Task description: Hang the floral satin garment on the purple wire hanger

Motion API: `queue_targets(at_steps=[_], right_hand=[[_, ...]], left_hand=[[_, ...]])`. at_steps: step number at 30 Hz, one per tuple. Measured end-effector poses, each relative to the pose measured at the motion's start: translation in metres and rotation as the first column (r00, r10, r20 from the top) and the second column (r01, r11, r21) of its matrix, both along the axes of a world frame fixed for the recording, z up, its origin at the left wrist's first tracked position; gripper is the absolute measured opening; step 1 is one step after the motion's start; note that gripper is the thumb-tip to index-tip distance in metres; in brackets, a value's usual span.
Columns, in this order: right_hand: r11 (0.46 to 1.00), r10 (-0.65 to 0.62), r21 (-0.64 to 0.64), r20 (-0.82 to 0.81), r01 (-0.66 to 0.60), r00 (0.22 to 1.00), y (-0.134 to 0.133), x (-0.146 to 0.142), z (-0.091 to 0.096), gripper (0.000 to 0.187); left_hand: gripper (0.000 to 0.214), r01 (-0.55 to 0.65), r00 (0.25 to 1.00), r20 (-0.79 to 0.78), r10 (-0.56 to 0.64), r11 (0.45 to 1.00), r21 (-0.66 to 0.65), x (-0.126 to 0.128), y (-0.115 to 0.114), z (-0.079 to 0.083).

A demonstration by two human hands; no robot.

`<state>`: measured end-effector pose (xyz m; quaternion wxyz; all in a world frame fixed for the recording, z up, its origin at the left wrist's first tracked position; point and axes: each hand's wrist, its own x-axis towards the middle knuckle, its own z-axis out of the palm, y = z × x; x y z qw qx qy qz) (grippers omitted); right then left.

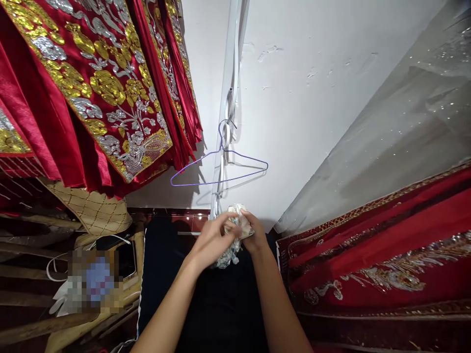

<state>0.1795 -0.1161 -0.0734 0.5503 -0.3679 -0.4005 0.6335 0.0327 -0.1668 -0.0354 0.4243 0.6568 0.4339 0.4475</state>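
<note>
A crumpled white cloth with a small blue-green and yellowish print [228, 258] is bunched up above my lap. My right hand [256, 236] holds it from the right side, with the thumb along its top. My left hand [217, 236] lies over the front of the bundle, fingers curled against it; the fingertips are slightly blurred. Part of the cloth hangs below the left fingers. Just above both hands, a purple wire hanger [235, 180] hangs bare from a white metal stand [228, 54], apart from the hands.
Red garments with gold and silver embroidery [110, 88] hang at upper left. Sheer sparkly white fabric [368, 127] and red beaded fabric [386, 264] fill the right. At lower left, a wooden chair [88, 321] carries a phone [127, 260], a white cable [55, 264] and a blurred-out item.
</note>
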Motion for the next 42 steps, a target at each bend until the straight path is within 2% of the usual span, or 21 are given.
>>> queue_targets(at_steps=[2, 3, 4, 5, 8, 9, 10, 11, 12, 14, 15, 18, 22, 24, 27, 29, 31, 34, 36, 39, 42], right_hand=[[0.991, 0.126, -0.032, -0.030, -0.127, 0.992, 0.002, 0.005, 0.019, 0.020], [0.977, 0.209, -0.046, -0.031, -0.210, 0.977, 0.003, 0.007, 0.030, 0.022], [0.955, 0.294, -0.042, -0.008, -0.294, 0.956, 0.003, 0.009, 0.042, 0.026], [0.926, 0.376, -0.033, 0.029, -0.375, 0.926, 0.003, 0.010, 0.053, 0.029], [0.841, 0.525, 0.013, 0.216, -0.540, 0.823, 0.005, 0.015, 0.081, 0.033], [0.850, 0.483, 0.063, 0.307, -0.524, 0.820, 0.006, 0.017, 0.086, 0.030], [0.879, 0.364, 0.151, 0.400, -0.452, 0.841, 0.009, 0.019, 0.089, 0.026], [0.901, 0.181, 0.272, 0.473, -0.339, 0.862, 0.012, 0.020, 0.090, 0.021], [0.891, -0.031, 0.405, 0.502, -0.203, 0.864, 0.018, 0.020, 0.088, 0.020], [0.805, -0.362, 0.593, 0.459, 0.025, 0.811, 0.032, 0.018, 0.081, 0.028], [0.774, -0.439, 0.628, 0.432, 0.087, 0.788, 0.042, 0.016, 0.076, 0.035], [0.762, -0.474, 0.637, 0.424, 0.118, 0.772, 0.074, 0.006, 0.058, 0.048], [0.818, -0.388, 0.574, 0.581, -0.022, 0.716, 0.105, 0.002, 0.034, 0.024], [0.845, -0.339, 0.525, 0.673, -0.102, 0.658, 0.107, 0.009, 0.023, 0.018], [0.840, -0.317, 0.514, 0.725, -0.174, 0.611, 0.096, 0.024, 0.017, 0.010], [0.833, -0.321, 0.525, 0.719, -0.178, 0.616, 0.087, 0.034, 0.021, 0.008], [0.832, -0.335, 0.532, 0.708, -0.158, 0.622, 0.082, 0.041, 0.028, 0.012], [0.842, -0.305, 0.514, 0.707, -0.167, 0.639, 0.077, 0.043, 0.037, 0.019], [0.844, -0.260, 0.500, 0.697, -0.193, 0.668, 0.073, 0.040, 0.039, 0.019], [0.836, -0.186, 0.488, 0.682, -0.250, 0.708, 0.064, 0.035, 0.039, 0.013], [0.836, -0.103, 0.446, 0.698, -0.318, 0.708, 0.056, 0.032, 0.041, 0.011]], left_hand=[[0.027, -0.235, 0.972, 0.048, 0.231, 0.966, 0.104, -0.010, 0.019, 0.006], [0.026, -0.293, 0.956, 0.065, 0.286, 0.941, 0.171, -0.013, 0.029, 0.007], [0.026, -0.278, 0.960, 0.069, 0.270, 0.933, 0.229, -0.016, 0.039, 0.007], [0.027, -0.201, 0.979, 0.062, 0.192, 0.944, 0.262, -0.018, 0.046, 0.005], [0.045, 0.100, 0.994, 0.021, -0.107, 0.974, 0.202, -0.024, 0.059, -0.011], [0.051, 0.158, 0.987, -0.016, -0.158, 0.975, 0.157, -0.028, 0.060, -0.019], [0.054, 0.197, 0.979, -0.076, -0.189, 0.973, 0.119, -0.033, 0.061, -0.027], [0.055, 0.226, 0.965, -0.157, -0.210, 0.970, 0.092, -0.041, 0.062, -0.034], [0.054, 0.246, 0.943, -0.246, -0.222, 0.967, 0.070, -0.050, 0.063, -0.041], [0.055, 0.234, 0.892, -0.407, -0.196, 0.971, 0.046, -0.070, 0.064, -0.050], [0.056, 0.201, 0.871, -0.466, -0.159, 0.979, 0.042, -0.081, 0.065, -0.053], [0.054, 0.114, 0.828, -0.553, -0.091, 0.993, 0.007, -0.105, 0.063, -0.056], [0.049, -0.009, 0.834, -0.552, -0.014, 0.999, -0.039, -0.132, 0.064, -0.057], [0.048, -0.140, 0.765, -0.641, 0.064, 0.988, -0.068, -0.148, 0.072, -0.054], [0.040, -0.257, 0.645, -0.758, 0.096, 0.962, -0.097, -0.170, 0.089, -0.040], [0.030, -0.253, 0.625, -0.769, 0.136, 0.967, -0.034, -0.177, 0.099, -0.024], [0.027, -0.174, 0.613, -0.764, 0.200, 0.978, 0.116, -0.176, 0.106, -0.003], [0.022, 0.010, 0.638, -0.715, 0.286, 0.925, 0.379, -0.166, 0.113, 0.028], [0.023, 0.063, 0.694, -0.649, 0.312, 0.871, 0.487, -0.159, 0.115, 0.040], [0.019, 0.008, 0.787, -0.515, 0.339, 0.830, 0.557, -0.151, 0.119, 0.044], [0.025, -0.057, 0.825, -0.432, 0.363, 0.815, 0.577, -0.143, 0.121, 0.043]])
